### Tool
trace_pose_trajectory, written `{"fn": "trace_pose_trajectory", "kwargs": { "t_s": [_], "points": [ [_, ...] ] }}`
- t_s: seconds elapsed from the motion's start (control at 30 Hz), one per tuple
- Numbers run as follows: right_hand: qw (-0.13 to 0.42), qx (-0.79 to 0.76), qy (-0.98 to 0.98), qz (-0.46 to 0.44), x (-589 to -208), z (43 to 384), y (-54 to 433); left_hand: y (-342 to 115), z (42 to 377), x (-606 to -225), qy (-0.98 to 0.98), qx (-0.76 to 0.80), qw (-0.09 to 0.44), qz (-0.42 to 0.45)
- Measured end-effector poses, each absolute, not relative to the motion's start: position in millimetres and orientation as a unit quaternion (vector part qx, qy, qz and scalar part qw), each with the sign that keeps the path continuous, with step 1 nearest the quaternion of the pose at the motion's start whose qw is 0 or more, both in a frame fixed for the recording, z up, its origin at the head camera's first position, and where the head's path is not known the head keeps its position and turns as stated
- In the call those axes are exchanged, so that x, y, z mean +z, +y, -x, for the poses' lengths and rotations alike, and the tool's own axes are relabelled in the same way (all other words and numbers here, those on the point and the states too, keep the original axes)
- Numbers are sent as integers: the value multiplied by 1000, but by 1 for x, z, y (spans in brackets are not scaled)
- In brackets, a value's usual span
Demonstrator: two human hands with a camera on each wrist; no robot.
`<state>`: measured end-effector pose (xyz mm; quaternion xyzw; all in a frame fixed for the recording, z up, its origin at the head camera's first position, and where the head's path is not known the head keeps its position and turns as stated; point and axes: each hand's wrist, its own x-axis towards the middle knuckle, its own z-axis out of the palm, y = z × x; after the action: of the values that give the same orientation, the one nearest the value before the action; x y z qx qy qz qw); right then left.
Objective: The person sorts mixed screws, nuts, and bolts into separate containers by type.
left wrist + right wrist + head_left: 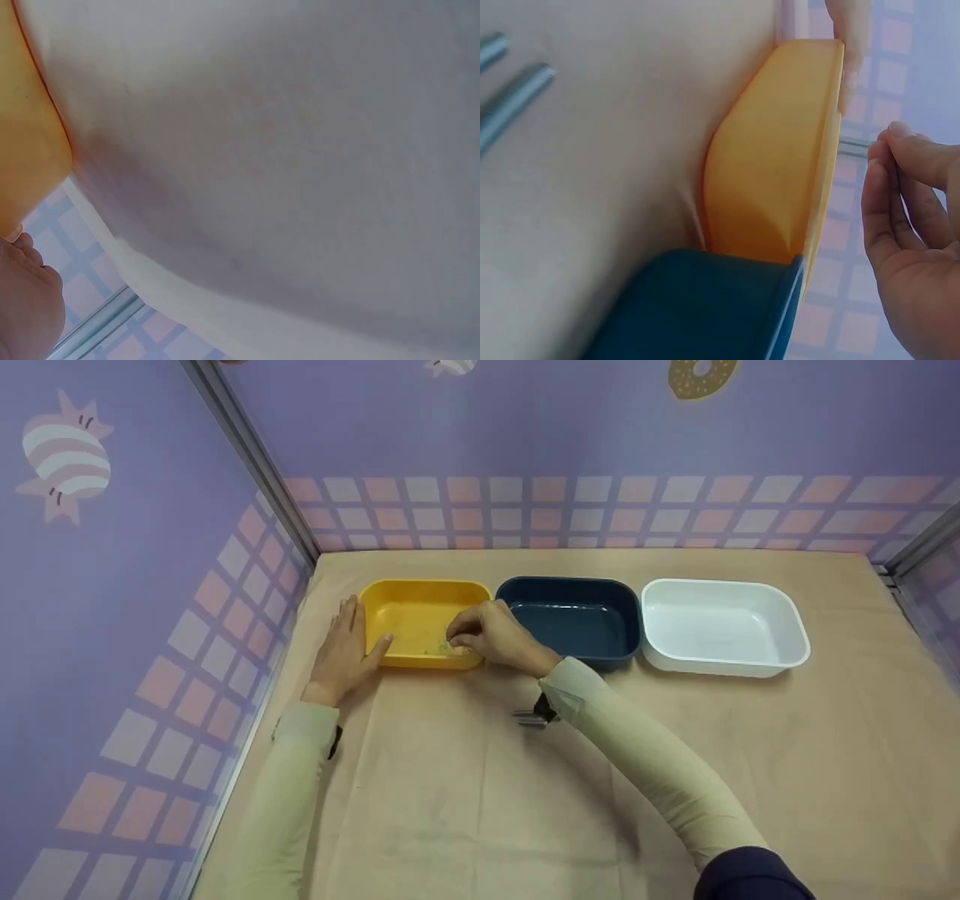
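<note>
My left hand point(341, 652) rests against the left end of the yellow tray point(409, 661), thumb over the near rim and fingers along its outer side. Above the tray's right part, my right hand point(499, 637) pinches a small piece between thumb and fingertips. The piece is too small and too hidden to identify. Some tiny pale and greenish bits point(444, 648) lie on the tray floor below these fingertips. In the right wrist view, the pinched fingers point(892, 142) are just beyond the tray's rim.
Right of the yellow tray stand a dark blue tray point(574, 634) and a white tray point(724, 626), in a row. Two metal rod ends point(531, 718) show beside my right wrist, partly hidden. Patterned walls with a metal corner post point(259, 457) enclose the cloth-covered table.
</note>
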<state>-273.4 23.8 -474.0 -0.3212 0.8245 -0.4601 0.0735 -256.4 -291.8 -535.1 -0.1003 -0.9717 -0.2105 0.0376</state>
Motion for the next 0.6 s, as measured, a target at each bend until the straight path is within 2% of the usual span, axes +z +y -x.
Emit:
{"fn": "trace_pose_trajectory", "kwargs": {
  "t_s": [0.6],
  "points": [
    [54, -426, 860, 276, -459, 303, -7, -290, 255, -533, -972, -210, 37, 96]
  ]
}}
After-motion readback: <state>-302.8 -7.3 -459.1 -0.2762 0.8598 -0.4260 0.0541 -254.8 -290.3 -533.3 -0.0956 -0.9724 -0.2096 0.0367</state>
